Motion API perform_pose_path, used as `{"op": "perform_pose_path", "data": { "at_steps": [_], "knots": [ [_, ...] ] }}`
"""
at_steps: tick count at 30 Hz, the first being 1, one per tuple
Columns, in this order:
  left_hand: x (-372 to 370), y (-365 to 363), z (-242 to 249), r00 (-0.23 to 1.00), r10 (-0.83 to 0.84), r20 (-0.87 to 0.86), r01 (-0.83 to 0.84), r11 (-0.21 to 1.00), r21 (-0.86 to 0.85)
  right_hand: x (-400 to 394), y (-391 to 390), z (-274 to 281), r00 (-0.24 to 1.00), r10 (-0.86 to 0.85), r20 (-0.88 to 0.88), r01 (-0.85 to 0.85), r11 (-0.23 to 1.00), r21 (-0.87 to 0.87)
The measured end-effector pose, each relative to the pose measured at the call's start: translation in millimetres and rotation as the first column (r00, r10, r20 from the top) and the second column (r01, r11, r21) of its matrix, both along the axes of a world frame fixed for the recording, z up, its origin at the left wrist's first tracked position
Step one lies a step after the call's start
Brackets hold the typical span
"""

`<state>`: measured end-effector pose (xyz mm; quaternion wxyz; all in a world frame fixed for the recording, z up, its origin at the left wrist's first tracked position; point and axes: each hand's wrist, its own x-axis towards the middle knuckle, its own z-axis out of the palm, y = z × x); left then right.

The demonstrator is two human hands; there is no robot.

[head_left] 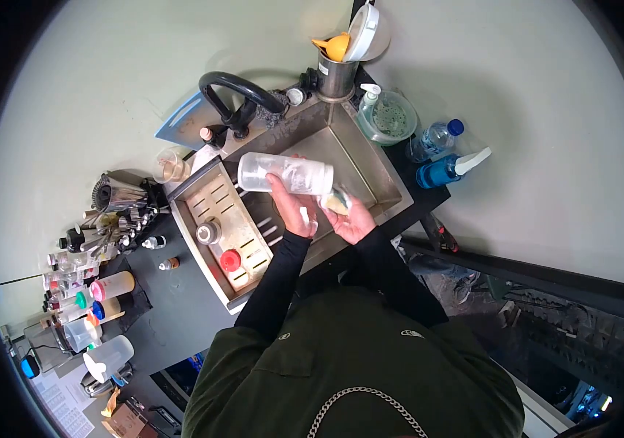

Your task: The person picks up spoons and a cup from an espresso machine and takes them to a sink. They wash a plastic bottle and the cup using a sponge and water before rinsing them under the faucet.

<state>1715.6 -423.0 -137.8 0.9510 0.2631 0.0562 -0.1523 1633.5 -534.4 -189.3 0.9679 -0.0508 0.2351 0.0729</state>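
Over the metal sink (388,182), my left hand (294,212) is closed around a clear plastic bottle (272,174). The bottle lies sideways, its open-looking end to the right, and white suds cling to my palm. My right hand (356,221) grips a yellowish sponge (337,201) covered in foam, just below the bottle's right end. Left of my hands, a slotted draining tray (213,208) sits across the sink. It carries a red cap (230,260) and a small round metal container (208,233).
A black faucet (243,87) arches over the sink's back left. At the right stand a soapy tub (392,120), a water bottle (436,139) and a blue spray bottle (447,171). Several bottles and bar tools crowd the left counter (162,306). A metal canister (336,79) stands behind the sink.
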Motion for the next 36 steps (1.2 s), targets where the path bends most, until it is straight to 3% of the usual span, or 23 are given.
{"op": "perform_pose_path", "data": {
  "at_steps": [2, 3, 4, 6, 10, 11, 13, 14, 16, 17, 19, 20, 23, 24, 25, 26, 27, 28, 30, 32, 34, 35, 36],
  "knots": [
    [-5.6, -3.6, -6.2, 0.995, 0.086, 0.060, -0.096, 0.975, 0.198, -1.3, 10.2, 2.0, 0.985, -0.123, -0.118, 0.098, 0.976, -0.193],
    [-14.3, -2.8, -4.4, 0.980, 0.133, 0.145, -0.182, 0.898, 0.402, -1.2, 10.0, 5.2, 0.986, -0.118, -0.120, 0.093, 0.976, -0.195],
    [-20.7, 5.3, -7.8, 0.980, 0.132, 0.150, -0.182, 0.899, 0.397, 0.4, 7.5, 18.7, 0.986, -0.120, -0.114, 0.096, 0.976, -0.198],
    [-31.6, 25.6, -15.4, 0.892, -0.330, 0.308, -0.058, 0.592, 0.804, 0.9, -0.3, 41.5, 0.968, -0.250, -0.035, 0.241, 0.958, -0.156],
    [-44.7, 32.9, -0.7, 0.929, -0.281, 0.239, 0.030, 0.703, 0.710, 0.9, -5.6, 77.6, 0.985, -0.171, 0.001, 0.167, 0.959, -0.227],
    [-47.5, 33.5, 12.0, 0.915, -0.234, 0.329, -0.090, 0.676, 0.732, 3.0, -1.2, 74.2, 0.984, -0.177, -0.032, 0.160, 0.940, -0.301],
    [-47.5, 32.9, 18.9, 0.827, -0.196, 0.527, -0.281, 0.667, 0.690, 4.0, -3.0, 60.5, 0.988, -0.140, -0.061, 0.124, 0.970, -0.207],
    [-46.1, 28.8, 13.6, 0.615, -0.213, 0.759, -0.480, 0.663, 0.575, 2.5, -4.1, 52.8, 0.991, -0.075, -0.107, 0.062, 0.991, -0.117],
    [-34.8, 44.4, -45.5, 0.681, -0.480, 0.553, -0.229, 0.577, 0.784, 0.2, -2.4, 58.8, 0.987, -0.046, -0.151, 0.035, 0.997, -0.072],
    [-32.2, 50.9, -59.0, 0.681, -0.562, 0.470, -0.149, 0.523, 0.839, -1.1, -1.9, 48.4, 0.999, -0.045, -0.012, 0.044, 0.994, -0.098],
    [-40.0, 49.1, 5.2, 0.290, -0.769, 0.570, -0.327, 0.480, 0.814, -2.4, -6.4, 36.7, 0.965, -0.050, 0.256, 0.060, 0.998, -0.033],
    [-41.0, 48.4, 29.2, 0.283, -0.770, 0.572, -0.336, 0.479, 0.811, -2.7, -5.4, 42.7, 0.962, -0.051, 0.267, 0.061, 0.998, -0.031],
    [-53.0, 43.3, 59.3, 0.489, -0.644, 0.588, 0.101, 0.712, 0.695, -10.7, -1.0, 59.9, 0.970, -0.190, 0.151, 0.238, 0.869, -0.434],
    [-57.1, 37.2, 54.4, 0.495, -0.639, 0.589, 0.089, 0.711, 0.697, -13.8, -0.9, 58.0, 0.972, -0.177, 0.154, 0.228, 0.873, -0.431],
    [-61.8, 29.9, 46.4, 0.630, -0.620, 0.467, 0.132, 0.679, 0.722, -18.9, 1.0, 54.2, 0.968, -0.124, 0.219, 0.251, 0.490, -0.834],
    [-66.1, 25.3, 39.9, 0.744, -0.581, 0.331, 0.179, 0.649, 0.739, -23.8, 3.6, 50.6, 0.966, -0.044, 0.256, 0.253, -0.047, -0.966],
    [-69.5, 22.3, 41.1, 0.754, -0.562, 0.339, 0.194, 0.684, 0.703, -26.8, 4.6, 49.7, 0.966, 0.038, 0.256, 0.231, -0.571, -0.788],
    [-73.6, 21.2, 48.8, 0.755, -0.558, 0.345, 0.177, 0.680, 0.712, -27.9, 0.1, 61.6, 0.962, 0.045, 0.270, 0.248, -0.562, -0.789],
    [-85.4, 18.3, 63.4, 0.735, -0.609, 0.298, 0.227, 0.635, 0.739, -33.5, -18.4, 83.3, 0.996, 0.032, 0.079, 0.075, 0.110, -0.991],
    [-93.4, 20.8, 67.5, 0.722, -0.639, 0.265, 0.256, 0.603, 0.756, -40.5, -25.6, 73.3, 0.995, -0.008, 0.098, 0.098, 0.181, -0.979],
    [-94.5, 19.8, 75.7, 0.622, -0.699, 0.353, 0.097, 0.517, 0.851, -49.1, -30.9, 90.8, 0.987, -0.022, 0.159, 0.158, 0.314, -0.936],
    [-100.4, 17.0, 81.8, 0.626, -0.695, 0.353, 0.087, 0.512, 0.855, -61.7, -33.9, 106.3, 0.990, -0.028, 0.139, 0.140, 0.056, -0.989],
    [-110.8, 10.5, 98.0, 0.641, -0.649, 0.410, 0.005, 0.538, 0.843, -68.3, -31.6, 109.2, 0.990, -0.018, 0.143, 0.144, 0.064, -0.988]
  ]
}}
